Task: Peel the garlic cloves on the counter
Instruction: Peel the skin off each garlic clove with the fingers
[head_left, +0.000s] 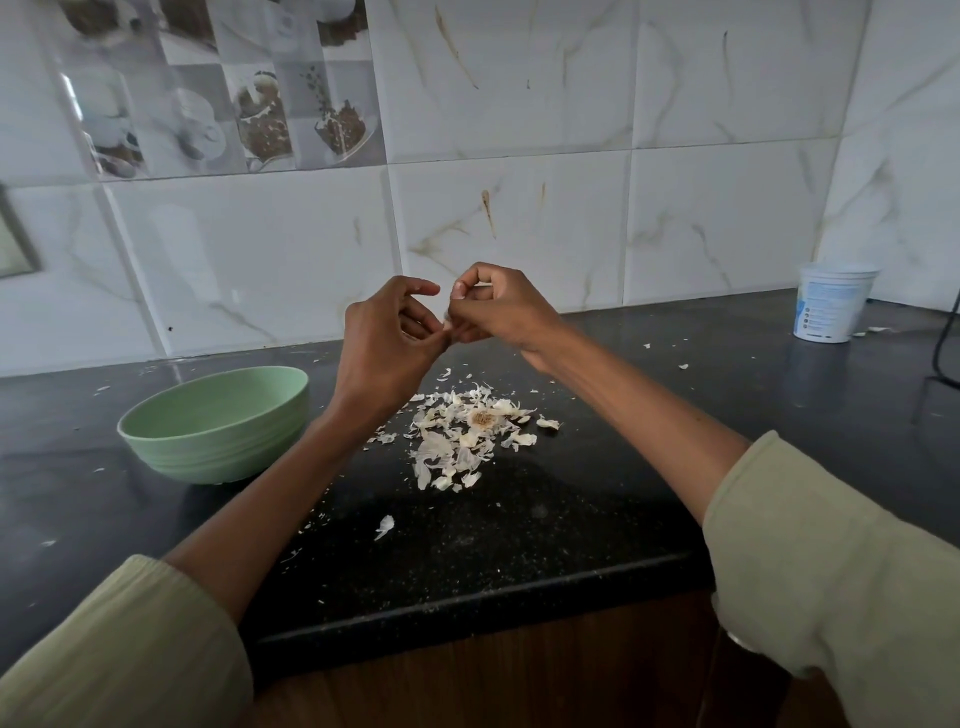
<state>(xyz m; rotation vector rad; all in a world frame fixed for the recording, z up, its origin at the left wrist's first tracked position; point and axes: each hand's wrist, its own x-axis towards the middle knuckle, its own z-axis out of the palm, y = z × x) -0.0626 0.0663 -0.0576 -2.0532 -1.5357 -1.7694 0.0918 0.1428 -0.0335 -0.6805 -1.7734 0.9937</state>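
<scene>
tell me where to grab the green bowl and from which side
Take the green bowl by its rim, from above on the near-left edge. It stands upright with its mouth open, walls flaring wide, so fingers hook over the lip; the hands and peel pile crowd its right.

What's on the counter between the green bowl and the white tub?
In the head view, the garlic skin pile lies between green bowl and white tub.

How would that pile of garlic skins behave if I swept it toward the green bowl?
The garlic skins look thin, curled and papery, so they are probably very light and would likely scatter rather than slide together. Stray flakes already dot the counter, so some may well cling or get left behind.
</scene>
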